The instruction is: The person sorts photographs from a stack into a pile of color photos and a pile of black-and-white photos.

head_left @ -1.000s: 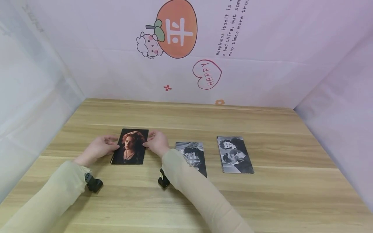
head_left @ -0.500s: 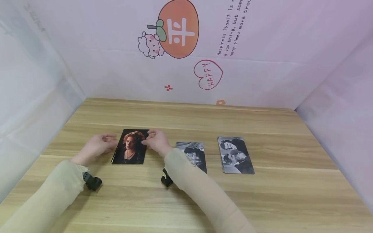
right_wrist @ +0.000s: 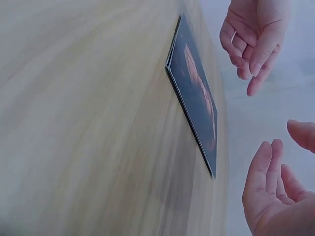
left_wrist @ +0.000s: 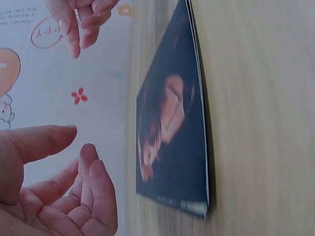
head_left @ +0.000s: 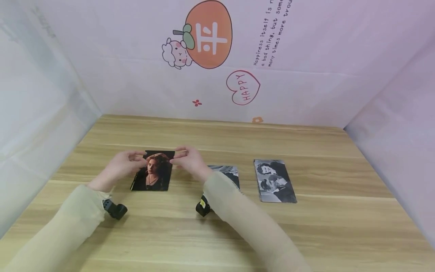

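"What's on the back wall (head_left: 323, 45)?"
"A big orange fruit (head_left: 219, 53), a sheep (head_left: 176, 54) against its side."
"And lower down?"
"A red heart (head_left: 243, 87) reading HAPPY, a red flower (head_left: 197, 102) left of it, an orange flower (head_left: 257, 120) at the far edge of the wood-grained table (head_left: 340, 230)."
"Any writing?"
"Dark English text (head_left: 272, 36), running steeply upward, above the heart, cut off at the top."

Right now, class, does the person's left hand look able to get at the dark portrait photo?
Most likely yes. The left hand holds nothing and hangs near the left edge of the dark portrait photo, with nothing visible between them; the right hand is by the opposite edge.
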`<state>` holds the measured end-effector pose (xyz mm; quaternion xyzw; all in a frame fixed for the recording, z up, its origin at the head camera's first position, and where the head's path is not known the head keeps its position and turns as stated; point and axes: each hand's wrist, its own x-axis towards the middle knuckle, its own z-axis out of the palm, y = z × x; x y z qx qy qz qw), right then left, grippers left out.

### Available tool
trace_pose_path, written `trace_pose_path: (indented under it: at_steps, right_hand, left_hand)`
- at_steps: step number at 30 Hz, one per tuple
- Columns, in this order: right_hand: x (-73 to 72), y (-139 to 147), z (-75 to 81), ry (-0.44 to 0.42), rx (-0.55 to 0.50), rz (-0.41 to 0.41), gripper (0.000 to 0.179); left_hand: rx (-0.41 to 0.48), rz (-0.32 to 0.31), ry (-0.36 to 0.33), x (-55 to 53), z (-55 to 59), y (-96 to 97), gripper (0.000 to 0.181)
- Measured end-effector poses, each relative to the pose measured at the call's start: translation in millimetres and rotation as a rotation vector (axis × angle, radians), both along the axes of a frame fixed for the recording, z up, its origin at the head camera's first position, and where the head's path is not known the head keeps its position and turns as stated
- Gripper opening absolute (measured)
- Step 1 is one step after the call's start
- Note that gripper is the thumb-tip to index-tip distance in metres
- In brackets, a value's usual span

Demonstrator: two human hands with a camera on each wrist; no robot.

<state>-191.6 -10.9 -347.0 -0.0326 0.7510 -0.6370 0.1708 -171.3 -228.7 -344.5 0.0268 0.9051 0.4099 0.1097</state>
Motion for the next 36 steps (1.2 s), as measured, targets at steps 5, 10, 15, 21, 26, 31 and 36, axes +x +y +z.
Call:
trace_pose_path:
  at_steps: [5, 10, 15, 21, 26, 31, 36]
  right_hand:
    - [1.2, 19.1, 4.5, -0.008, 0.002, 0.031, 0.047]
    - [4.2, 36.7, 4.9, 0.0, 0.03, 0.063, 0.05]
    - [10.0, 54.9, 4.3, 0.022, 0.068, 0.077, 0.051]
    - [15.1, 72.9, 0.2, 0.049, 0.116, 0.075, 0.05]
    - [19.1, 88.5, -5.7, 0.043, 0.099, 0.075, 0.05]
    - [22.5, 106.7, -11.2, 0.055, 0.106, 0.068, 0.048]
    - [25.6, 124.6, -15.3, 0.064, 0.128, 0.072, 0.047]
  left_hand:
    - [0.054, -0.028, 0.03, -0.2, 0.3, 15.0, 0.046]
    - [0.08, -0.048, 0.007, 2.6, -0.5, 26.3, 0.045]
    - [0.114, -0.049, -0.026, 2.0, -0.6, 40.0, 0.044]
    - [0.197, -0.063, -0.071, -0.3, -5.8, 62.0, 0.043]
    - [0.205, -0.127, -0.021, -1.4, -14.5, 77.8, 0.041]
    - [0.227, -0.131, -0.02, -2.0, -23.8, 93.5, 0.038]
    - [0.245, -0.126, -0.027, -0.3, -30.2, 106.3, 0.037]
